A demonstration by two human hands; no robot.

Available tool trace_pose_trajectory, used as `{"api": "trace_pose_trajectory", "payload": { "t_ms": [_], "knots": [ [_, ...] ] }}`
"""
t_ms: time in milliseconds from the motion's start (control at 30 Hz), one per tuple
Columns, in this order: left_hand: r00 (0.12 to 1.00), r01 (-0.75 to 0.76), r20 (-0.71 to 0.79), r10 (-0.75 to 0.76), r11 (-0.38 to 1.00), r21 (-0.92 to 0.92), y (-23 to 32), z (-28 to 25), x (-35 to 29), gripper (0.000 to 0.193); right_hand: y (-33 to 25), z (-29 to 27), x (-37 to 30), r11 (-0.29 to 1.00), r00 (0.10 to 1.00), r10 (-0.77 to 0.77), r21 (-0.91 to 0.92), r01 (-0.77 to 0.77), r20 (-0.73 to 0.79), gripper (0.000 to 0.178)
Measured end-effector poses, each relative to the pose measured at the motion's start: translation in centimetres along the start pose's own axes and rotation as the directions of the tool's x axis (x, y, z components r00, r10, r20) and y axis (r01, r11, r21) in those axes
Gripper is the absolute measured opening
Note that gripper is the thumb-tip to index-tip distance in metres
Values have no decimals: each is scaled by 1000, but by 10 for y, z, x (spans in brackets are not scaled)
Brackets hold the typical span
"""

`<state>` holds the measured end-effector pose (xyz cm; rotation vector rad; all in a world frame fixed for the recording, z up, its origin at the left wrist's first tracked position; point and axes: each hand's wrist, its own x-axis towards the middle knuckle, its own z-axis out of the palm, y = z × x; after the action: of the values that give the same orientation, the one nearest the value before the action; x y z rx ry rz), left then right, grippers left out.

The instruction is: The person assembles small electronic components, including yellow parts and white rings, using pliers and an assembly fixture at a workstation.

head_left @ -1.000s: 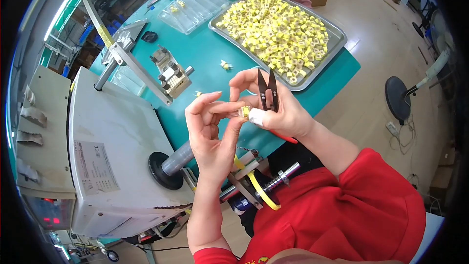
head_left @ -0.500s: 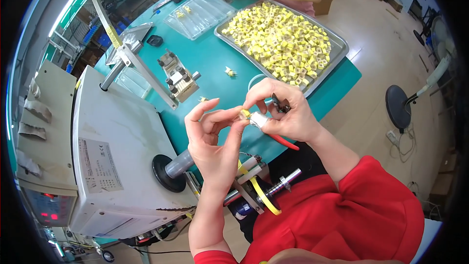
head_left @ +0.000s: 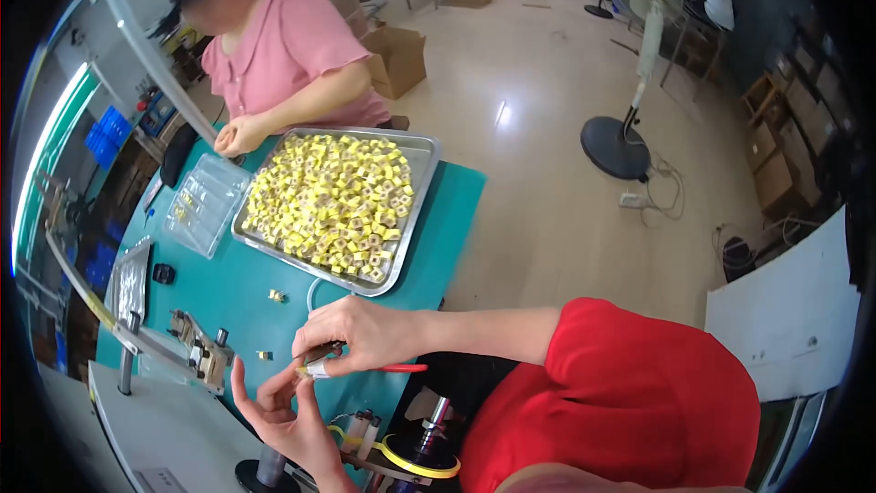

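My left hand pinches a small yellow part between thumb and forefinger, its other fingers raised. It looks like the yellow-wrapped coils in the tray, though the fingers hide most of it. My right hand meets it from the right and is closed around red-handled pliers. The pliers' dark metal end shows between the fingers, close to the yellow part. White wrapping covers the tip of my right thumb. Two loose yellow pieces lie on the green table: one coil and, nearer my hands, another coil.
A metal tray heaped with yellow coils stands across the table. Left of it lies a clear plastic tray. A metal fixture and white machine flank my left hand. A yellow-rimmed spool sits below. A co-worker sits opposite.
My view has swung up and to the right, so tray, table and hands appear lower and farther left. Both hands still hold the part and pliers together.
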<state>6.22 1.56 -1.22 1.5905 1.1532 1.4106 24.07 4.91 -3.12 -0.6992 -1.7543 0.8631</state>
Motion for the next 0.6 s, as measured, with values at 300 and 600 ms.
{"api": "trace_pose_trajectory", "payload": {
  "t_ms": [300, 600],
  "knots": [
    [949, -314, 73, 308, 943, 107, -5, 4, -10, 82, 19, 15, -17, 633, 952, 211, 712, -305, 221, 34],
    [966, -251, 64, 252, 968, -24, -1, 2, -9, 65, 13, 26, -18, 679, 975, 222, 715, -169, 19, 27]
  ]
}}
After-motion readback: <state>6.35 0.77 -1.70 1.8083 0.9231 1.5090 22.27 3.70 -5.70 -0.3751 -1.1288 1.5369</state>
